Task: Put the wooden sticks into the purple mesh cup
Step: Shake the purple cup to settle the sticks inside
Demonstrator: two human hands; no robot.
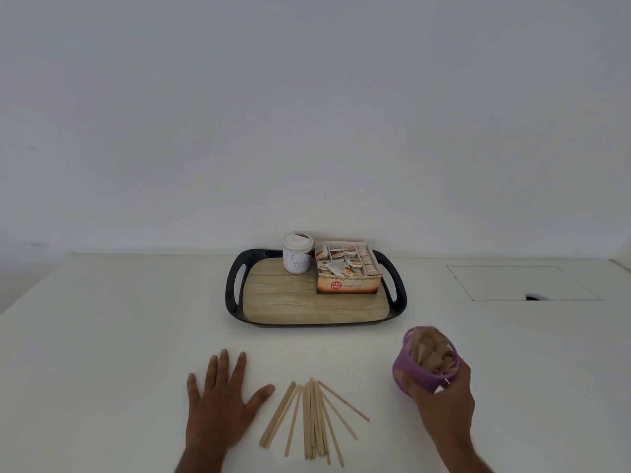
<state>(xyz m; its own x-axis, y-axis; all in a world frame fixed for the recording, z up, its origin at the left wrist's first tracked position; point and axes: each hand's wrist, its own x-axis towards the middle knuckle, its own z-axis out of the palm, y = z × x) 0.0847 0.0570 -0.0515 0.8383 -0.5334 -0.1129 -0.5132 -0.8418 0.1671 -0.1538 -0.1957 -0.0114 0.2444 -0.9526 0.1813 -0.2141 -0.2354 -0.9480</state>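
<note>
1. Head view, risk. I see the purple mesh cup held tilted, its mouth turned toward the camera, with a bundle of sticks already inside and blurred. I judge that if it tilts further, that bundle could slide out onto the white table.

2. Head view, risk. The wooden sticks still to be loaded lie fanned on the table near its front edge, between the two hands and apart from the cup. They are thin, light and overlapping; I expect that a pinch on several at once could scatter the rest or roll some off the front edge.

3. Head view, risk. The cup looks already well filled. I judge that new sticks pushed in at an angle could catch on the mesh or on those inside.

4. Head view, pose. The left hand lies flat on the table, palm down, fingers straight and spread, the thumb pointing toward the sticks but not touching them. It holds nothing.

5. Head view, pose. The right hand reaches in from the lower right, fingers curled round the cup's lower wall and gripping it. Whether the cup's base rests on the table I cannot tell.

6. Head view, surroundings. A black-rimmed tray stands farther back, carrying a white jar and an open sachet box, well apart from both hands.
</note>
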